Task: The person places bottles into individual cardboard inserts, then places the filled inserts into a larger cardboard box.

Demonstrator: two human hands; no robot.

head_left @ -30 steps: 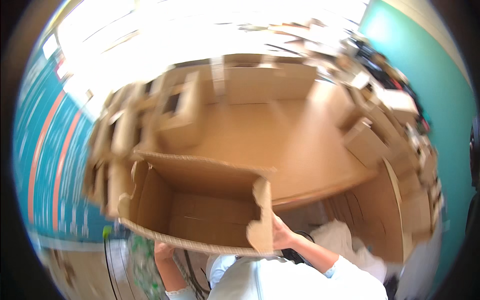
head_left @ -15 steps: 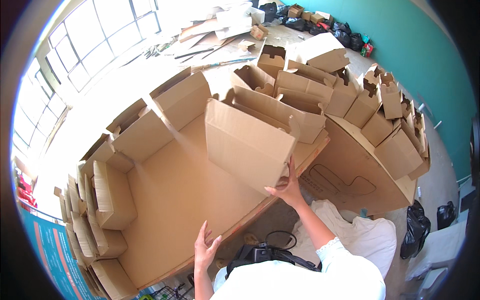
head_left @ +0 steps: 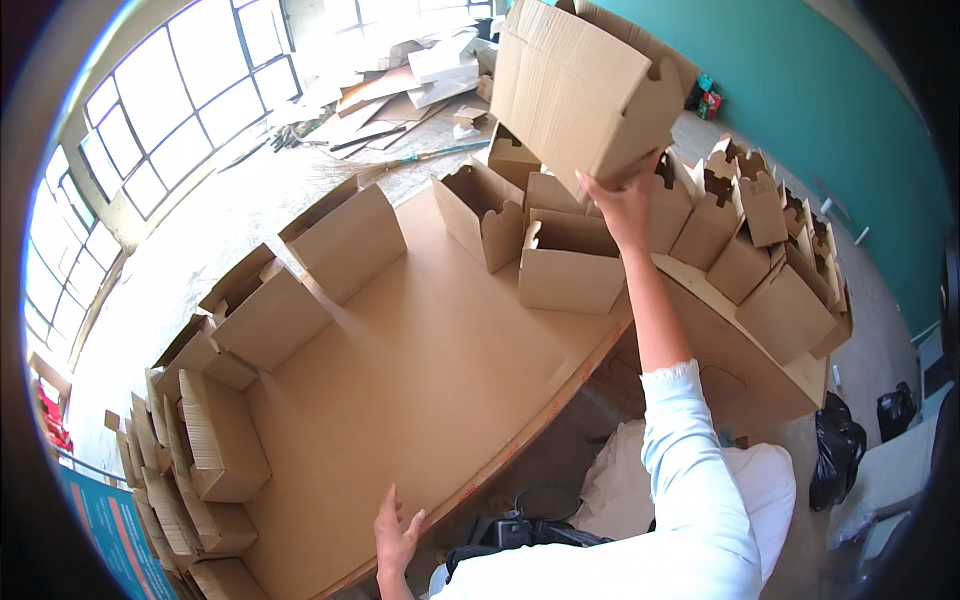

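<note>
A large open-topped cardboard box (head_left: 570,90) is raised and tilted over the far side of the work surface, with my right hand (head_left: 625,208) gripping its lower corner. It hides part of the boxes behind it. My left hand (head_left: 397,535) is empty, its fingers apart, near the front edge of the cardboard-covered table (head_left: 350,420). Beneath the raised box, a low open box (head_left: 570,278) and a narrower open box (head_left: 482,215) stand on the table.
Several boxes line the table's left side, among them a tilted one (head_left: 225,435) and a wide one (head_left: 345,240). More open boxes (head_left: 785,315) crowd a second surface at right. Flattened cardboard (head_left: 385,95) lies by the windows; a black bag (head_left: 836,455) sits on the floor.
My right hand has lifted the box up and away from me, from above the table's middle to over the far boxes. My left hand has dropped slightly nearer me, still empty.
</note>
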